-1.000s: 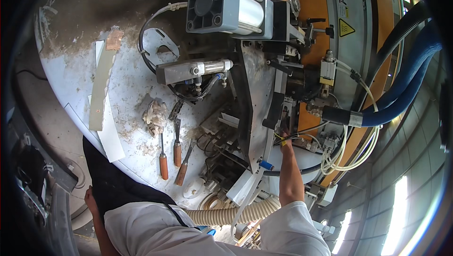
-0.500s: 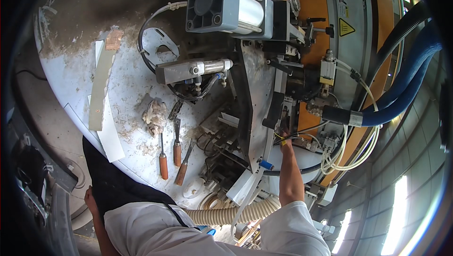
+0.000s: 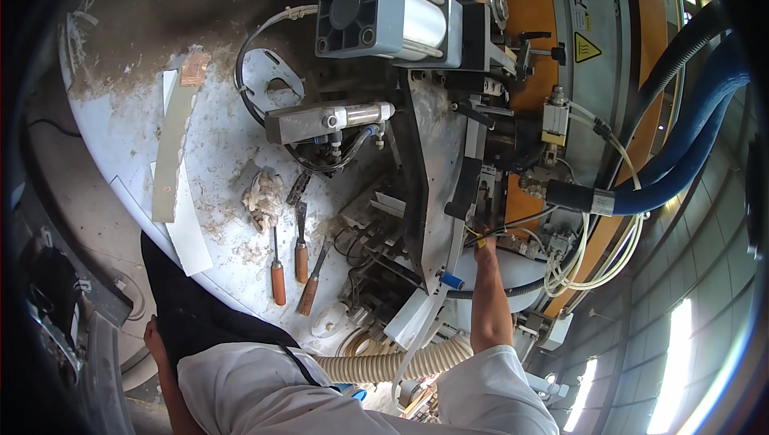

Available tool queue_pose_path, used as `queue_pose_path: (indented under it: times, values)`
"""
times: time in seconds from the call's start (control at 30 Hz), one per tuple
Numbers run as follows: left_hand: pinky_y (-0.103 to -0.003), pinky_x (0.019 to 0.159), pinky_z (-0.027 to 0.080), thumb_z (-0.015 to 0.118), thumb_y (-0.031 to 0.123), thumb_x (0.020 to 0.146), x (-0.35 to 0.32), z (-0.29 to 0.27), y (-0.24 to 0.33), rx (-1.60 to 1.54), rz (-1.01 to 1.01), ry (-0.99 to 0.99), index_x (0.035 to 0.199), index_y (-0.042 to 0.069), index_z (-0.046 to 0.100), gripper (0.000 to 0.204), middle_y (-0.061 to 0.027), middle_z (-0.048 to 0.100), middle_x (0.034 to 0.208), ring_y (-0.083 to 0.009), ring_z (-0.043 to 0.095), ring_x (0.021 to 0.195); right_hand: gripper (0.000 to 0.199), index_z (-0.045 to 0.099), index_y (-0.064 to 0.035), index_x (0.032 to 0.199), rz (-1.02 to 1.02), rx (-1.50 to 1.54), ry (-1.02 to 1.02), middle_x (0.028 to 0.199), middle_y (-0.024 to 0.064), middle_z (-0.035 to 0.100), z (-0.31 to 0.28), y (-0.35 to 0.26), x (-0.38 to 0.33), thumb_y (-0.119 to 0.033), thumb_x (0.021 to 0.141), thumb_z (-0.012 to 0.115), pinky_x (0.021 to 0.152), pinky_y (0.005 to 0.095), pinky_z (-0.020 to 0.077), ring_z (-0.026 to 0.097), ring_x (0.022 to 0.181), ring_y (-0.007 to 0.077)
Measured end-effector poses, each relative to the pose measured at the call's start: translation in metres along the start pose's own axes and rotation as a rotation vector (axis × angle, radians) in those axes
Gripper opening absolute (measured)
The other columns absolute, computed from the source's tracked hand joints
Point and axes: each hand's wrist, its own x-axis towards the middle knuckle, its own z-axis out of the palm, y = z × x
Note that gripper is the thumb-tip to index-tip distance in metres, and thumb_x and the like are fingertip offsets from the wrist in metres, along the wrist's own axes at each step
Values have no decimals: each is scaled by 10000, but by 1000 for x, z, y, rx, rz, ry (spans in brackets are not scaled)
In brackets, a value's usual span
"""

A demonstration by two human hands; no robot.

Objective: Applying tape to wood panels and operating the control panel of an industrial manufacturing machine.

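Beside the flat grey metal plate (image 3: 437, 179), a reach is seemingly made by the right hand (image 3: 485, 232), its grip indiscernible, careful finger placement being needed.

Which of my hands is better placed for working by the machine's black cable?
Probably your right hand: it reaches in beside the black cable, though its fingers are hard to make out. Your left hand is far off, beside the black trousers.
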Motion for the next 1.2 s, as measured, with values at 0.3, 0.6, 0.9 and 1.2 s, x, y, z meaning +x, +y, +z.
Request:
queue_pose_path:
  times: [0.3,0.6,0.9,1.2]
  values:
    - [-288,625,394,547,319,976,-9,4,15,-27,-9,-21,728,12,623,402,10,537,644,-94,459,650,101,578,-132,927,292,118,391,840,24,597,28,-40,-18,-223,890,599,648,316,504,610,779,184]
    - [-288,636,398,553,341,970,-4,-1,11,44,6,-30,745,8,635,410,8,546,652,-100,470,662,145,587,-99,969,296,169,326,844,53,615,11,-26,-4,-228,904,577,665,340,536,620,766,222]
    - [-271,613,376,561,344,968,-1,-1,6,5,11,-39,717,22,619,413,26,515,635,-85,438,638,181,601,-77,1008,284,128,365,896,60,624,17,-30,-7,-223,904,575,726,351,475,601,820,221]
    - [-268,626,381,572,350,957,8,-5,-1,3,-17,-21,737,14,629,405,26,525,652,-86,456,661,239,604,-50,1065,280,107,328,928,66,631,27,-43,-20,-199,880,631,747,348,485,610,830,221]
